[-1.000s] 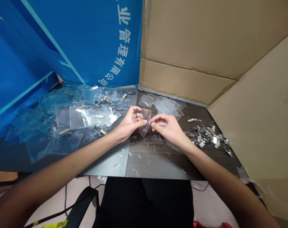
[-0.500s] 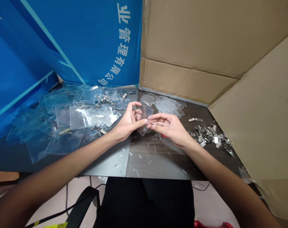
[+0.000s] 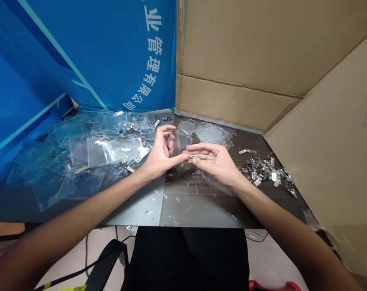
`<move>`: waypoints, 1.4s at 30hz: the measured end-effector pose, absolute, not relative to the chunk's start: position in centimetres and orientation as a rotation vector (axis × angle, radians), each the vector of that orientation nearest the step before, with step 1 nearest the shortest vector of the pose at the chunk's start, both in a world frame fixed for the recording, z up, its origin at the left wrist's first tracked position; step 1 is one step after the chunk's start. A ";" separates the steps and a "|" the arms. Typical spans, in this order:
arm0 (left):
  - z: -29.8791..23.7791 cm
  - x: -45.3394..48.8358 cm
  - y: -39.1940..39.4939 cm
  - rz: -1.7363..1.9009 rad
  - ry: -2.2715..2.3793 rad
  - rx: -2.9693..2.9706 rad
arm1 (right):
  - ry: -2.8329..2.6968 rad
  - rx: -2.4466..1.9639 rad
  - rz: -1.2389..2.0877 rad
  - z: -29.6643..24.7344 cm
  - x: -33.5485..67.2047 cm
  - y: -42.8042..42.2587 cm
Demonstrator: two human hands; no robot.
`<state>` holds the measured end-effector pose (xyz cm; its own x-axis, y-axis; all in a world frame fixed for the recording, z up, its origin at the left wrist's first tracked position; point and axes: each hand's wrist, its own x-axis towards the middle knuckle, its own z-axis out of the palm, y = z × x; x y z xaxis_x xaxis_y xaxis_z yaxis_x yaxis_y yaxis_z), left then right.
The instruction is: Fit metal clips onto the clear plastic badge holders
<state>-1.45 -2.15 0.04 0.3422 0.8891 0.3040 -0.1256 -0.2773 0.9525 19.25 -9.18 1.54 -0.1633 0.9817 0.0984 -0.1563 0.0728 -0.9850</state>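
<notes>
**A:** What fills the left of the frame?

**B:** A spread pile of clipped sleeves (image 3: 104,149): clear plastic holders, several of them showing metal clips. They lie on a dark table (image 3: 201,206) below a blue banner (image 3: 80,52). I judge these to be the finished ones.

**A:** And at the centre?

**B:** The left hand (image 3: 161,155) has its fingers curled and its thumb pressed in. It pinches one clear badge sleeve (image 3: 180,143) and holds it raised above the table. Just right of it is the right hand (image 3: 216,161), half closed. It grips a small metal clip (image 3: 193,156) between thumb and forefinger, at the sleeve's lower edge. I cannot tell whether the clip is fastened on yet.

**A:** What is further right?

**B:** Behind the hands, at upper centre, lies a stack of bare sleeves (image 3: 214,134). At the right is a heap of loose clips (image 3: 265,171), close to a cardboard wall (image 3: 262,48). The bare stack looks smaller than the clipped pile, so the work seems past halfway, with some sleeves left to do.
</notes>
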 end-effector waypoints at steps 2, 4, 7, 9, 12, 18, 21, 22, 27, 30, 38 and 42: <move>-0.2 -1.4 -2.0 1.208 0.730 1.567 | -1.264 -0.942 1.326 1.4 19.2 -9.1; -0.3 -1.4 -2.0 1.227 0.736 1.609 | -1.274 -0.943 1.323 1.4 19.2 -9.1; -0.3 -1.4 -2.1 1.239 0.736 1.652 | -1.286 -0.950 1.316 1.5 19.2 -9.2; -0.2 -1.4 -2.2 1.234 0.722 1.663 | -1.294 -0.954 1.306 1.6 19.2 -9.2; -0.3 -1.4 -2.3 1.239 0.707 1.678 | -1.307 -0.966 1.289 1.6 19.2 -9.2; -0.7 -1.4 -2.4 1.253 0.748 1.757 | -1.332 -1.029 1.183 1.2 19.2 -9.2; -0.9 -1.4 -2.6 1.252 0.741 1.785 | -1.370 -1.032 1.140 1.1 19.0 -9.2; -0.9 -1.3 -2.7 1.250 0.738 1.801 | -1.391 -1.029 1.125 1.1 19.0 -9.2; -0.6 -1.2 -3.3 1.283 0.741 1.902 | -1.489 -0.949 1.052 1.1 18.6 -9.0; -0.3 -1.1 -3.5 1.304 0.729 1.934 | -1.531 -0.927 1.049 1.0 18.5 -8.9; -0.1 -1.1 -4.1 1.241 0.755 2.010 | -1.604 -0.919 1.099 1.1 18.6 -8.8; 1.2 -1.9 -2.8 1.236 0.833 2.004 | -1.697 -1.029 1.066 1.5 20.2 -7.8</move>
<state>-1.89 -2.78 1.20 0.3594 0.7787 0.5142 0.1845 -0.5994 0.7789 20.21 -7.75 1.51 -0.2904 0.9283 0.2321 0.1942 0.2947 -0.9357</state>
